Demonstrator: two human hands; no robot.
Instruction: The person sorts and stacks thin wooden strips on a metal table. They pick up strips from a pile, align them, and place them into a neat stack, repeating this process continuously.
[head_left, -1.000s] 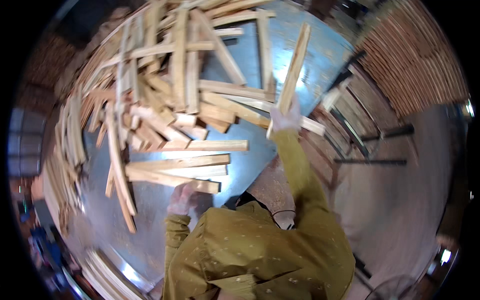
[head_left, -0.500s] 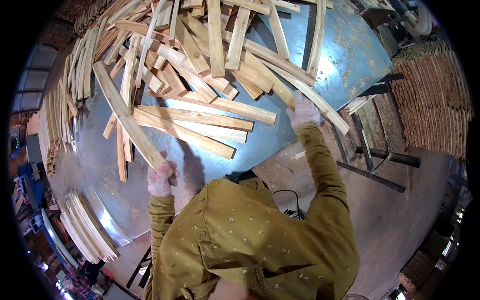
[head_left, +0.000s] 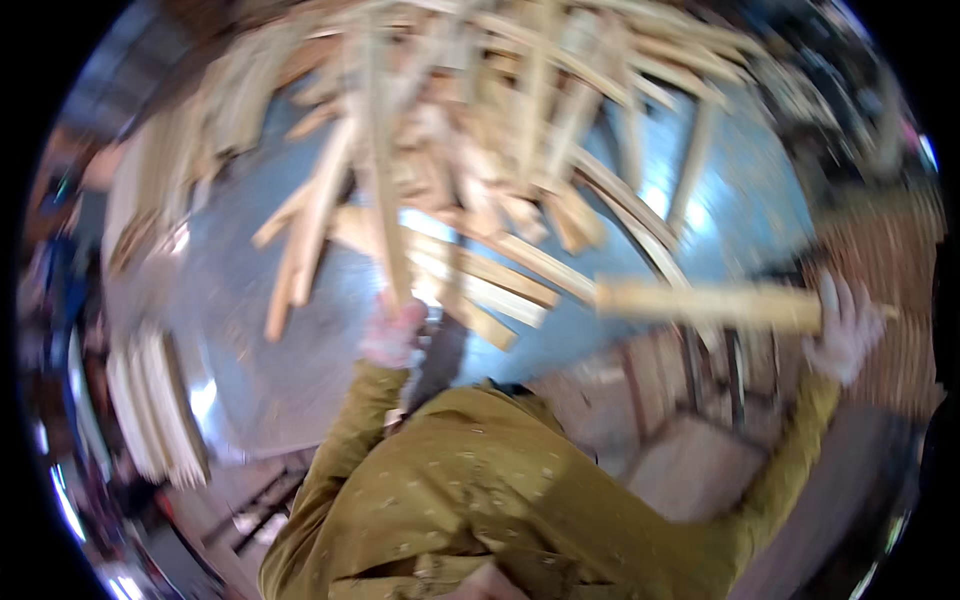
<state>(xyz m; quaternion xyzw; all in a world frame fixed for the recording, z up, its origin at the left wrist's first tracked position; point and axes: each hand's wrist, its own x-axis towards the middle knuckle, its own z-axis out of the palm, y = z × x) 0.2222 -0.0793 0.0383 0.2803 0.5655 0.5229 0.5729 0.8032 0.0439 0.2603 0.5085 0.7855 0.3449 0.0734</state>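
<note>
My left hand (head_left: 392, 332), in a pale pinkish glove, grips the near end of a long wooden slat (head_left: 380, 170), which points away over the heap. Far out to the right, my gloved right hand (head_left: 845, 328) is at the outer end of another wooden slat (head_left: 710, 303). That slat lies sideways in the air, past the table's right edge, blurred by motion. Its fingers look partly raised, with the slat against the palm. Ahead of me a loose heap of wooden slats (head_left: 520, 262) covers much of the blue-grey metal table (head_left: 235, 330).
Slats stand in rows along the table's left side (head_left: 240, 90). A small stack of pale slats (head_left: 150, 410) is at the near left. At the right rises a tall stack of slats (head_left: 890, 230), with a dark metal frame (head_left: 735, 375) below the table's edge.
My right hand has swung right, carrying a slat off the heap's near right side. My left hand keeps its slat, now pointing more straight ahead. The whole view has shifted and blurred.
</note>
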